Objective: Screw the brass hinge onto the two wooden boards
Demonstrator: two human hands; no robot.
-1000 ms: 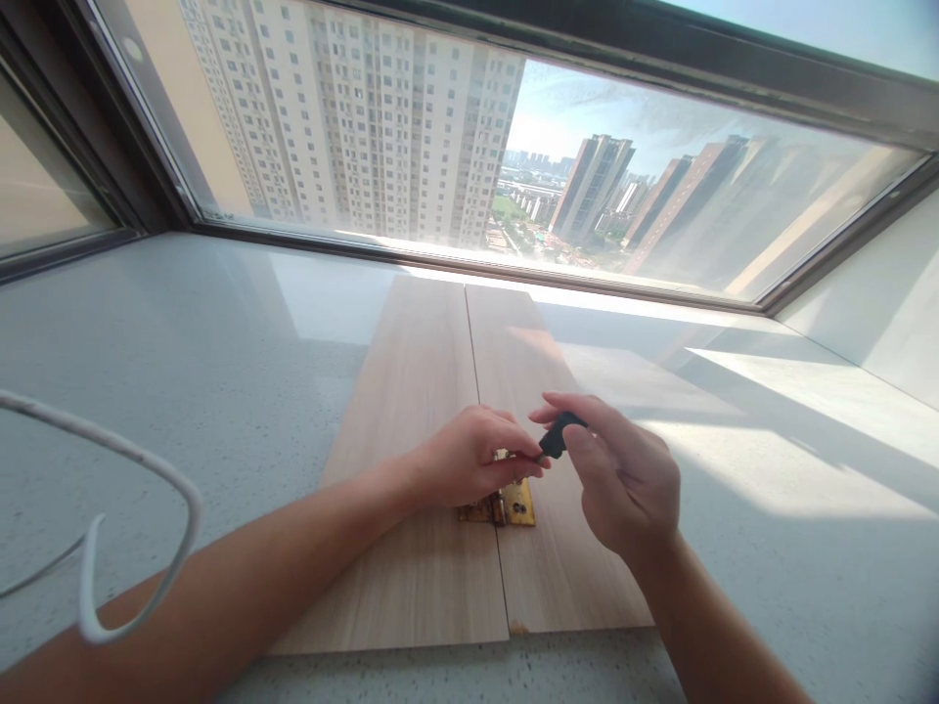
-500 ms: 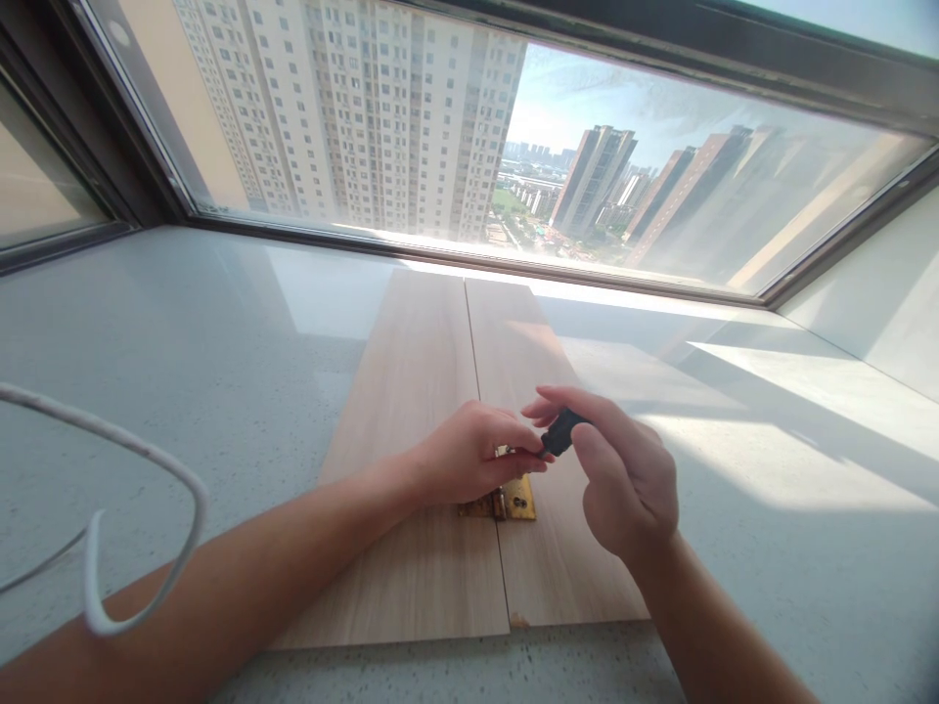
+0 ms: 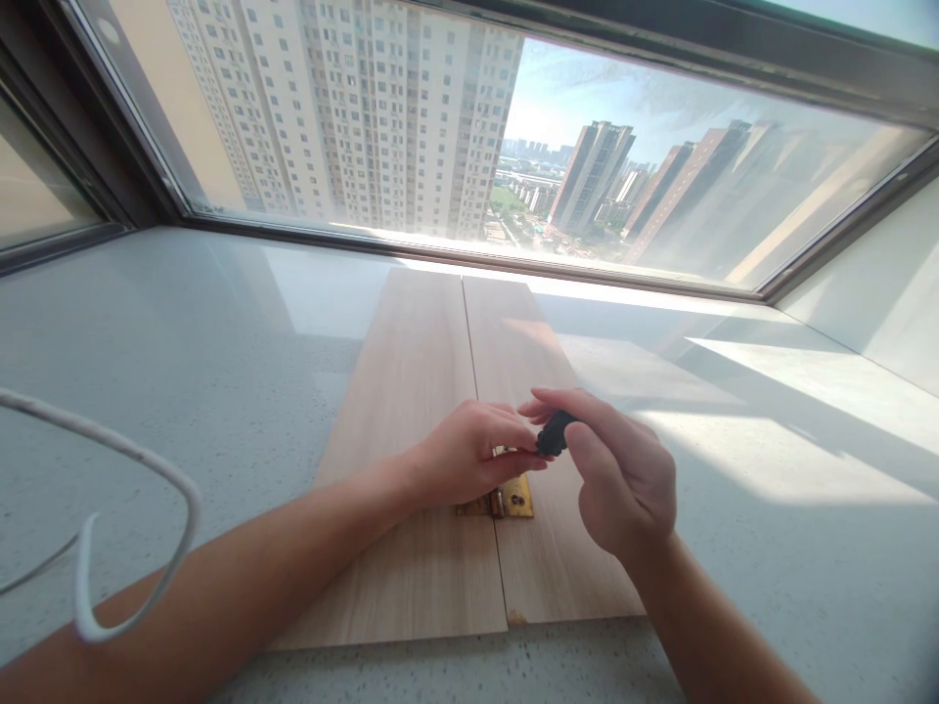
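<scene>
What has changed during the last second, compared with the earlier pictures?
Very little. The right hand, pinching the small black tool, edged slightly toward the left hand. Nothing was grasped or released. The left hand stays on the brass hinge; the two wooden boards and the white cable lie as before.

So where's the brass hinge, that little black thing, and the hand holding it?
brass hinge [image 3: 515, 499]: head view, on its exposed right leaf.
black object [image 3: 554, 434]: head view, on the part showing between the fingers.
right hand [image 3: 623, 484]: head view, on its back.
</scene>
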